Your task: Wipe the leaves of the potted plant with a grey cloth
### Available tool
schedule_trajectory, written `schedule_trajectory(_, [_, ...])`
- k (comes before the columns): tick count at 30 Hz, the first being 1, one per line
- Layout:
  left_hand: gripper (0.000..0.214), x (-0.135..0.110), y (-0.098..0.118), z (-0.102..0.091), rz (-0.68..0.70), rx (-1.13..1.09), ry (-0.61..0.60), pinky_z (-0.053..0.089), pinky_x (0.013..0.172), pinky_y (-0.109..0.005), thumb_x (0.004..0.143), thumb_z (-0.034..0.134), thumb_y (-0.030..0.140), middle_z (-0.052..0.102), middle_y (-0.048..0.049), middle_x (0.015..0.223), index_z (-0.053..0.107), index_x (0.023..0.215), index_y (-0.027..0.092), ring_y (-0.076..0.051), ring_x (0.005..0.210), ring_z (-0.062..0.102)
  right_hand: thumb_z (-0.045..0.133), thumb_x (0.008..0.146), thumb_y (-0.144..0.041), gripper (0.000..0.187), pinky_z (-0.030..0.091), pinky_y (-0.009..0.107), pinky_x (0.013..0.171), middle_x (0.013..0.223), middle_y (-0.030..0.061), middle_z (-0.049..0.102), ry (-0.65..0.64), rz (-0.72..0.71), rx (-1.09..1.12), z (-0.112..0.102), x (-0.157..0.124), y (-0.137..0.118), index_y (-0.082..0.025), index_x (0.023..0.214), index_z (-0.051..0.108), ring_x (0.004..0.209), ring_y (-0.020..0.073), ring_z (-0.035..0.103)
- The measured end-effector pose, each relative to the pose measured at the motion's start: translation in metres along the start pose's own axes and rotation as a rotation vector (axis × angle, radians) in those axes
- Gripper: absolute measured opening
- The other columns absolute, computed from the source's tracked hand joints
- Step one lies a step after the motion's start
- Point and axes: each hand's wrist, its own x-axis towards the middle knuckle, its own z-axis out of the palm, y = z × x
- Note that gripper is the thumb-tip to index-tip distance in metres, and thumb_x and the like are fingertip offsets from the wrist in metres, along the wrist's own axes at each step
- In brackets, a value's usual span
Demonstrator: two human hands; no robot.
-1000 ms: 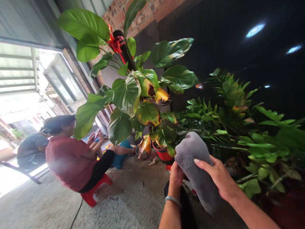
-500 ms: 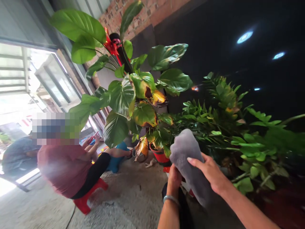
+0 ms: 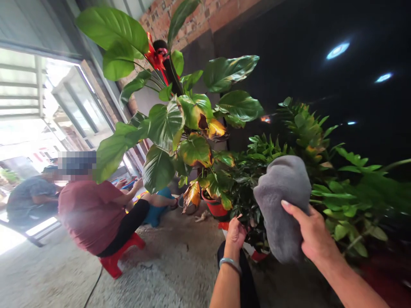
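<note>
My right hand (image 3: 316,233) grips a soft grey fuzzy cloth piece (image 3: 284,201), the thumb lying across its near face. It is held up in front of the low green plants, and its exact kind does not show. My left hand (image 3: 236,233), with a pale bangle (image 3: 230,264) at the wrist, is apart from the cloth on its left side. Its fingers are curled together; whether anything small is pinched at the fingertips I cannot make out. Behind the left hand stands a red plant pot (image 3: 215,208).
A tall leafy plant (image 3: 165,124) with some yellowed leaves rises ahead. Bushy plants (image 3: 349,201) stand at the right by a dark glossy wall (image 3: 289,55). On the left, a person in a red shirt (image 3: 88,214) sits on a red stool (image 3: 120,256), another person beyond.
My left hand has come away from the grey cloth piece. My right hand has lifted it to the right, turning its broad side to view. The view has shifted slightly.
</note>
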Motion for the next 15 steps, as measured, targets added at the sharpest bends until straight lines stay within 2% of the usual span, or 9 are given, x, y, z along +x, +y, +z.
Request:
schedule_trajectory(2, [0.031, -0.001, 0.001, 0.003, 0.018, -0.011, 0.0, 0.044, 0.06, -0.027, 0.043, 0.083, 0.027, 0.064, 0.0006, 0.056, 0.062, 0.062, 0.016, -0.013, 0.052, 0.057, 0.074, 0.045, -0.033, 0.026, 0.055, 0.04, 0.058, 0.052, 0.0043, 0.069, 0.034, 0.249, 0.059, -0.007, 0.008, 0.013, -0.022, 0.067, 0.064, 0.066, 0.0323, 0.069])
schedule_trajectory(4, [0.031, -0.002, 0.001, 0.004, 0.04, -0.019, -0.005, 0.046, 0.065, -0.028, 0.04, 0.083, 0.023, 0.063, 0.0004, 0.055, 0.062, 0.06, 0.016, -0.016, 0.058, 0.06, 0.071, 0.048, -0.034, 0.021, 0.056, 0.044, 0.059, 0.049, 0.0069, 0.068, 0.041, 0.514, 0.058, -0.02, 0.003, 0.035, -0.024, 0.063, 0.062, 0.068, 0.0357, 0.07])
schedule_trajectory(7, [0.031, -0.002, 0.002, 0.003, 0.064, -0.024, -0.008, 0.048, 0.074, -0.032, 0.037, 0.083, 0.022, 0.064, -0.0014, 0.056, 0.062, 0.058, 0.017, -0.022, 0.073, 0.065, 0.07, 0.05, -0.037, 0.02, 0.057, 0.047, 0.062, 0.055, 0.0103, 0.07, 0.034, 0.705, 0.059, -0.032, -0.017, 0.052, -0.023, 0.062, 0.062, 0.072, 0.0377, 0.07])
schedule_trajectory(9, [0.03, -0.002, 0.002, 0.002, 0.072, -0.021, -0.005, 0.048, 0.077, -0.033, 0.036, 0.083, 0.023, 0.065, -0.0021, 0.057, 0.062, 0.057, 0.017, -0.024, 0.077, 0.065, 0.071, 0.049, -0.039, 0.023, 0.057, 0.046, 0.063, 0.058, 0.0113, 0.071, 0.01, 0.667, 0.051, -0.028, -0.029, 0.04, -0.023, 0.063, 0.063, 0.075, 0.0381, 0.07])
schedule_trajectory(13, [0.027, -0.002, 0.002, 0.001, 0.078, -0.008, 0.001, 0.047, 0.078, -0.034, 0.037, 0.082, 0.023, 0.066, -0.0029, 0.06, 0.064, 0.056, 0.017, -0.022, 0.071, 0.063, 0.073, 0.046, -0.035, 0.026, 0.058, 0.042, 0.067, 0.061, 0.0061, 0.072, 0.021, 0.236, 0.112, 0.001, -0.026, -0.007, -0.024, 0.068, 0.064, 0.079, 0.0363, 0.069])
schedule_trajectory(14, [0.026, -0.002, 0.002, 0.002, 0.08, -0.006, 0.001, 0.047, 0.078, -0.034, 0.037, 0.081, 0.023, 0.066, -0.003, 0.06, 0.064, 0.056, 0.017, -0.021, 0.07, 0.062, 0.073, 0.047, -0.034, 0.025, 0.058, 0.041, 0.067, 0.06, 0.0051, 0.072, 0.016, 0.187, 0.148, 0.008, -0.02, -0.014, -0.024, 0.068, 0.064, 0.079, 0.0355, 0.07])
schedule_trajectory(15, [0.026, -0.003, 0.002, 0.002, 0.083, -0.006, 0.0, 0.047, 0.078, -0.034, 0.037, 0.081, 0.024, 0.066, -0.0032, 0.06, 0.064, 0.055, 0.017, -0.021, 0.07, 0.062, 0.072, 0.048, -0.034, 0.024, 0.058, 0.041, 0.067, 0.06, 0.0052, 0.072, -0.001, 0.201, 0.179, 0.013, -0.014, -0.015, -0.024, 0.068, 0.064, 0.078, 0.0351, 0.07])
